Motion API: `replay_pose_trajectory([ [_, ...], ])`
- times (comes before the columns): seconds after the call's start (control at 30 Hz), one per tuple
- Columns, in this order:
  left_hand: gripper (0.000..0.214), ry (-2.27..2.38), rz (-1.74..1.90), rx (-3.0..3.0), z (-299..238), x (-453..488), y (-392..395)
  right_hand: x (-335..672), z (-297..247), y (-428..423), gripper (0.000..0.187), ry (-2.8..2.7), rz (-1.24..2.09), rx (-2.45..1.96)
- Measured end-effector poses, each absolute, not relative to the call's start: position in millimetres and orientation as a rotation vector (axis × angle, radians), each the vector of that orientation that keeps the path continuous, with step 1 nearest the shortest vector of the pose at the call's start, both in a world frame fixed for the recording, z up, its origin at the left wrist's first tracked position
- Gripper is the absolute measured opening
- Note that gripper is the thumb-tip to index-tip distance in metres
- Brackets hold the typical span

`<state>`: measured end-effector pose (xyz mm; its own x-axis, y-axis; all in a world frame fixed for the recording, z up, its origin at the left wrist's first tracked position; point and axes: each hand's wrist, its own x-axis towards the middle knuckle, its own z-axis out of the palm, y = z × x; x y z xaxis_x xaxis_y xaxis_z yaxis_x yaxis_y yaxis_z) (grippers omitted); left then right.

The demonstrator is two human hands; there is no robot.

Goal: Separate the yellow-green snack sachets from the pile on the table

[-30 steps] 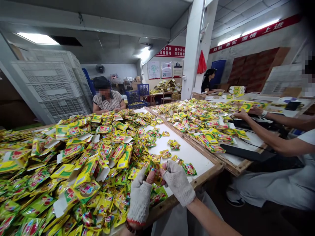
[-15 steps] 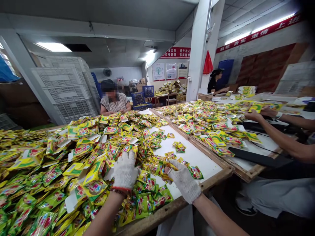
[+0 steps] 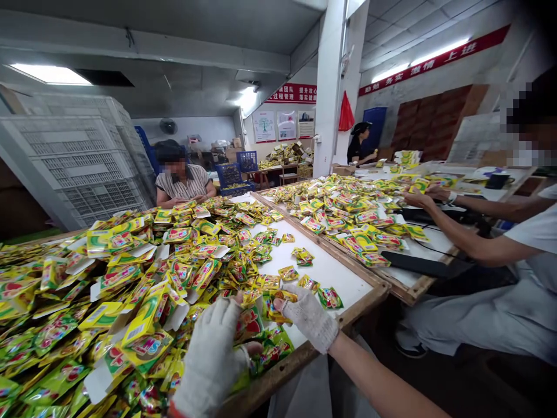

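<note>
My left hand (image 3: pixel 215 351), in a white knitted glove with bare fingertips, is low over the near edge of the pile. Its thumb and fingers are apart. A green packet with red print (image 3: pixel 249 324) shows in the gap between them; whether they touch it I cannot tell. My right hand (image 3: pixel 307 316), gloved the same way, is closed round a small yellow packet (image 3: pixel 275 306), pinched near the thumb. Green packets (image 3: pixel 276 342) lie between the hands. Left of my left hand is a heap of yellow cardboard boxes (image 3: pixel 145 342), some with white flaps open, mixed with packets.
A wooden rim (image 3: pixel 357 305) edges the white tabletop (image 3: pixel 333 261). Loose packets (image 3: pixel 302 255) lie on it. Beyond a wooden divider is another heap of boxes (image 3: pixel 361 215). One person (image 3: pixel 517 244) works at right, another (image 3: pixel 185 180) across the table. White crates (image 3: pixel 82 157) stand at left.
My left hand has drawn back from the heap toward me and opened wider. My right hand still holds its packet in nearly the same place. The view has turned rightward.
</note>
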<state>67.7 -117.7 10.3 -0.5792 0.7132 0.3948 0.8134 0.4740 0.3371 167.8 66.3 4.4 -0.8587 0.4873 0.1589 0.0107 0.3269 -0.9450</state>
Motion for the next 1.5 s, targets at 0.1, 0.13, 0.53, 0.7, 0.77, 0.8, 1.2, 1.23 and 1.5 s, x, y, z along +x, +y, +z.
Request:
replay_pose_trajectory([
  [0.1, 0.064, -2.556, -0.453, -1.266, -4, 76, -108, 170, -9, 61, 0.03, -2.078, 1.587, -0.453],
  [0.13, 0.065, -2.578, -0.431, -1.275, -6, 77, -106, 172, -10, 60, 0.031, -2.068, 1.614, -0.463],
  [0.53, 0.07, -2.379, -0.214, -1.401, -9, 86, -102, 181, 15, 67, 0.014, -2.52, 1.118, -0.373],
  [0.7, 0.069, -2.43, -0.3, -1.394, -8, 86, -98, 175, 9, 58, 0.018, -2.425, 1.032, -0.57],
  [0.77, 0.067, -2.444, -0.322, -1.375, -6, 86, -96, 173, 6, 57, 0.015, -2.393, 0.985, -0.565],
  [0.8, 0.065, -2.447, -0.325, -1.357, -5, 86, -96, 174, 6, 57, 0.014, -2.405, 1.0, -0.524],
  [1.2, 0.069, -2.367, -0.249, -1.362, -6, 93, -97, 181, 8, 61, 0.02, -2.574, 1.423, -0.336],
  [1.23, 0.069, -2.371, -0.242, -1.365, -6, 93, -97, 182, 7, 61, 0.017, -2.556, 1.593, -0.287],
  [1.5, 0.065, -2.401, -0.314, -1.37, -10, 91, -101, 191, 9, 45, 0.024, -2.26, 2.365, -0.255],
])
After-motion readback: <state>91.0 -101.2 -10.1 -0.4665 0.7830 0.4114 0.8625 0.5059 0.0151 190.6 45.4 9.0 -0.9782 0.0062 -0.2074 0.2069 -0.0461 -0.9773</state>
